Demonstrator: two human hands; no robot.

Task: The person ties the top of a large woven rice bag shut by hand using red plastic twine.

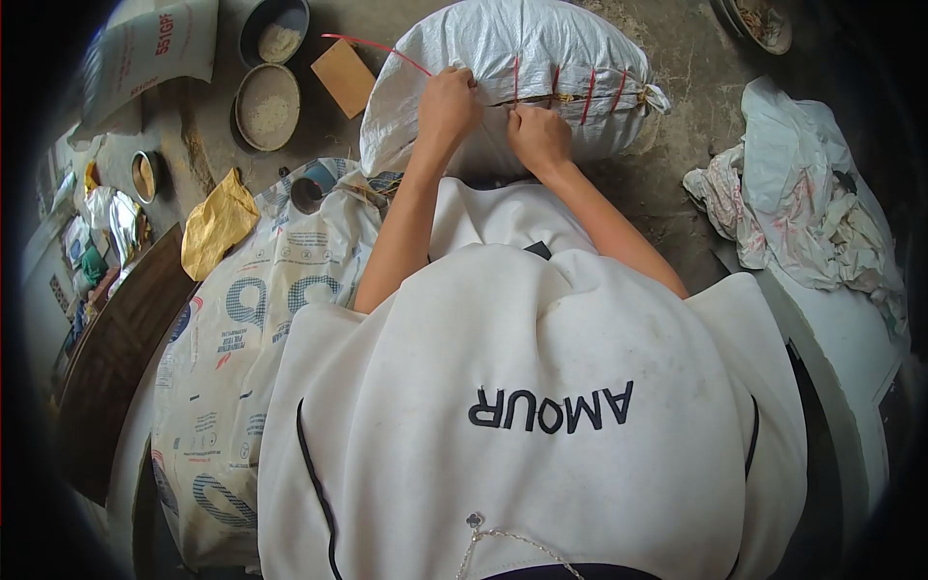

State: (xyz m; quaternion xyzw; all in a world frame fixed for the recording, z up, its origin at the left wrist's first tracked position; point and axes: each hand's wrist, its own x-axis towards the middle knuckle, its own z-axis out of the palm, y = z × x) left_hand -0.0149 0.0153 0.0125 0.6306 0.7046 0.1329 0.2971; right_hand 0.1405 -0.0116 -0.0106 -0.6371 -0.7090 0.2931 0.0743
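A stuffed white woven sack (512, 48) lies on the floor before me, with a dark slit along its near side. Several red string stitches (586, 97) cross the slit, and the right end is bunched into a tied knot (652, 98). My left hand (449, 104) is closed at the left part of the slit. A loose length of red string (377, 45) runs out leftward from it; its fingertips are partly hidden. Close by on the right, my right hand (539, 137) pinches the sack's edge below the stitches.
Left of the sack are a brown block (344, 77), a bowl of pale grain-like material (268, 108) and a dark bucket (253, 29). A printed sack (280, 261) and yellow wrapper (218, 222) lie nearer. Crumpled white sacks (802, 174) lie at right; a basin (759, 24) stands top right.
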